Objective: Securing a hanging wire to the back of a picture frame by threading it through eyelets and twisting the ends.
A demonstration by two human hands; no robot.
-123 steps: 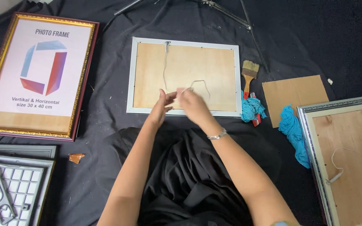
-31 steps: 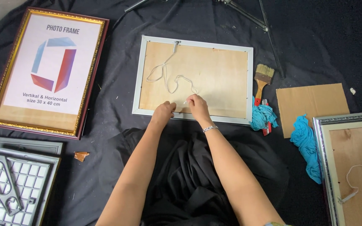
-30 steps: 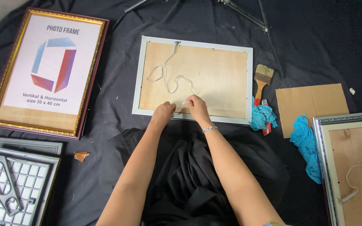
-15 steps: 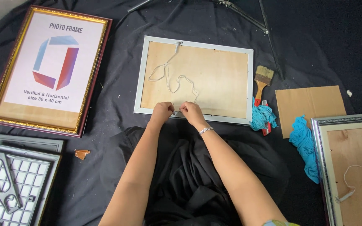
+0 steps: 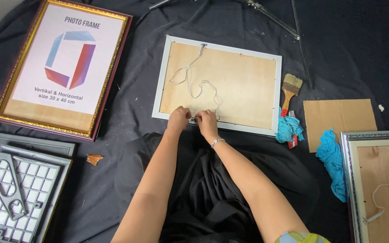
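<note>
Both hands have come down from mid-board to the near edge of the white frame (image 5: pixel 219 85), which lies face down on the black cloth (image 5: pixel 136 148). The left hand (image 5: pixel 179 119) and right hand (image 5: pixel 205 121) now pinch together at a small fitting on that edge, where the string (image 5: pixel 194 85) ends. The string, earlier lifted, lies slack across the backing, its far end at the top hook. The grey tray (image 5: pixel 5 189) at left holds a loop-shaped tool.
</note>
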